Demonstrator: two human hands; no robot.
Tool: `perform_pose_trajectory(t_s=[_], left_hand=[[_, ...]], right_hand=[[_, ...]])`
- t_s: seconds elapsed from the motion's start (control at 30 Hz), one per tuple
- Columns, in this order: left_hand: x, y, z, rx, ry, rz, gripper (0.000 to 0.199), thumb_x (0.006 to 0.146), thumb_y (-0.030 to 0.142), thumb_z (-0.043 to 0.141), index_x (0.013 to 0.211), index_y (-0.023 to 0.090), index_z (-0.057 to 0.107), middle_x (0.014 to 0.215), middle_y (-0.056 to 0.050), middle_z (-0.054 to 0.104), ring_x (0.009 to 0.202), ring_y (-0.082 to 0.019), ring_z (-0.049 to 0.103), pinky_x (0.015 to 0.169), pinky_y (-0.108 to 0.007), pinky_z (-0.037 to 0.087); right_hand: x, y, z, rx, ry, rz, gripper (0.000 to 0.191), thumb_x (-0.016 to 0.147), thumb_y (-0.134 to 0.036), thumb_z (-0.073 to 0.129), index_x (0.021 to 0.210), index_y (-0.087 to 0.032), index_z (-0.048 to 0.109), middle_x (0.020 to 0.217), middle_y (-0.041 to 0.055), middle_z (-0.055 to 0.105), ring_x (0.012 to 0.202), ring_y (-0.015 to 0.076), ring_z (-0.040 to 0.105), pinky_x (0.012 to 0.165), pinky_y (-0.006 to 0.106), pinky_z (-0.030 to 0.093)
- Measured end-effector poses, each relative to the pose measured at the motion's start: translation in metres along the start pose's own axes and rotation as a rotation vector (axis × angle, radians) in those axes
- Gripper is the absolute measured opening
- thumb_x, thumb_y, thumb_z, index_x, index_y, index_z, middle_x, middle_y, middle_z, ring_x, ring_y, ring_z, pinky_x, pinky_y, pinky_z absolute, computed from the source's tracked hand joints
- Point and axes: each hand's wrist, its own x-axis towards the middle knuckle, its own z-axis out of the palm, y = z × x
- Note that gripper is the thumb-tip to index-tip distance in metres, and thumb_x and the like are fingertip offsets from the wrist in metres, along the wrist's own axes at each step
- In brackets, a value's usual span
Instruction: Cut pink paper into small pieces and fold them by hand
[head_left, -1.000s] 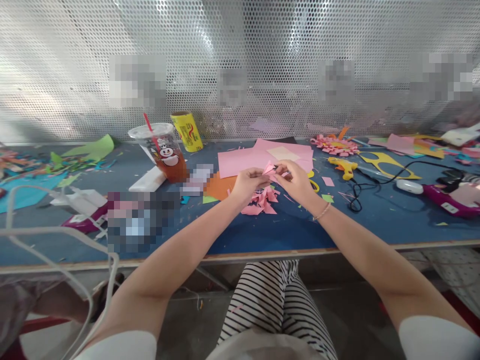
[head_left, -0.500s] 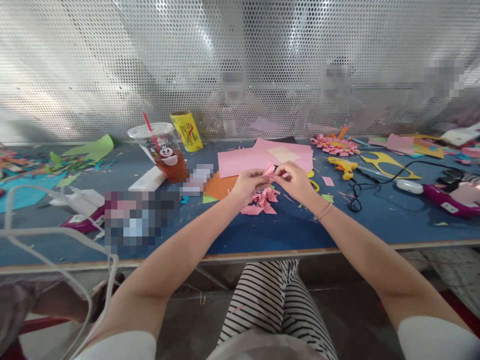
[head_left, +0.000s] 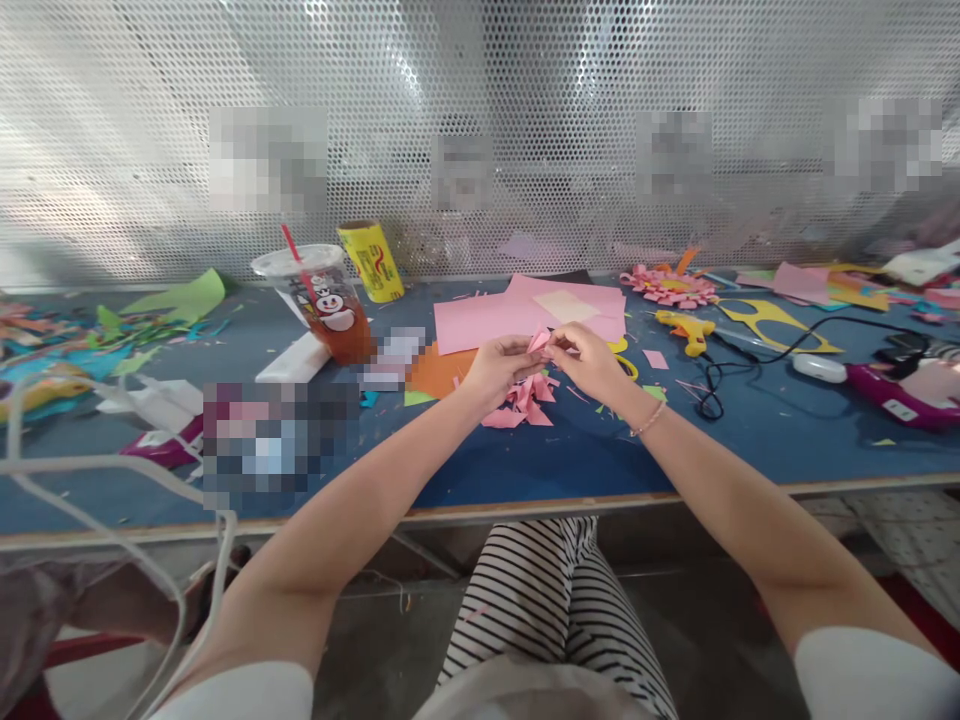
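Between my two hands is a small folded piece of pink paper [head_left: 538,341]. My left hand [head_left: 501,368] pinches it from the left, and the fingertips of my right hand [head_left: 583,356] grip its right side. Just below them a pile of pink paper strips [head_left: 527,403] lies on the blue table [head_left: 525,470]. Pink sheets [head_left: 476,322] lie behind my hands, with a pale piece [head_left: 566,305] on top. Orange paper [head_left: 442,372] is beside my left hand, and yellow scissors handles [head_left: 627,368] show partly behind my right hand.
A drink cup [head_left: 334,310] with a red straw and a yellow can [head_left: 373,262] stand at the back left. On the right are a yellow glue gun [head_left: 686,330] with a black cord, a pink fringed paper flower [head_left: 670,287] and a purple tool [head_left: 900,397].
The right fingers have shifted slightly at the pink paper, whose visible part looks smaller. A yellow object has appeared at the far left edge of the table.
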Motion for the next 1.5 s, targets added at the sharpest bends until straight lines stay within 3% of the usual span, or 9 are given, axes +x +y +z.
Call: perform_pose_trajectory(t_s=[0.47, 0.8, 1.27, 1.5], left_hand=[[-0.003, -0.004, 0.005, -0.051, -0.017, 0.035, 0.028, 0.055, 0.018, 0.075, 0.081, 0.012, 0.067, 0.077, -0.003, 0.069, 0.074, -0.011, 0.064, 0.083, -0.027, 0.049], [-0.005, -0.001, 0.008, -0.051, 0.012, 0.031, 0.020, 0.059, 0.015, 0.072, 0.077, 0.010, 0.065, 0.073, -0.006, 0.068, 0.071, -0.012, 0.065, 0.082, -0.029, 0.050], [-0.004, 0.000, 0.008, -0.066, 0.060, 0.019, 0.017, 0.056, 0.011, 0.072, 0.071, 0.009, 0.065, 0.069, -0.004, 0.067, 0.064, -0.010, 0.064, 0.075, -0.025, 0.052], [-0.006, 0.006, 0.008, 0.115, 0.129, -0.004, 0.023, 0.055, 0.016, 0.073, 0.075, 0.010, 0.064, 0.066, -0.005, 0.066, 0.060, -0.012, 0.064, 0.067, -0.026, 0.053]], right_hand=[[0.000, -0.010, -0.001, 0.046, 0.083, 0.213, 0.009, 0.069, -0.023, 0.054, 0.070, -0.015, 0.057, 0.070, 0.0035, 0.062, 0.063, 0.0142, 0.057, 0.062, 0.029, 0.046], [0.000, -0.005, 0.004, 0.233, 0.168, 0.197, 0.010, 0.066, -0.022, 0.059, 0.072, -0.017, 0.052, 0.070, 0.0010, 0.059, 0.064, 0.0124, 0.057, 0.062, 0.028, 0.047], [-0.001, -0.005, 0.007, 0.537, 0.127, 0.296, 0.020, 0.061, -0.022, 0.067, 0.073, -0.018, 0.052, 0.071, 0.0006, 0.061, 0.068, 0.0125, 0.060, 0.068, 0.030, 0.050], [0.001, -0.005, 0.004, 0.446, 0.088, 0.337, 0.019, 0.064, -0.024, 0.065, 0.079, -0.016, 0.055, 0.071, 0.0016, 0.061, 0.063, 0.0112, 0.058, 0.062, 0.028, 0.050]])
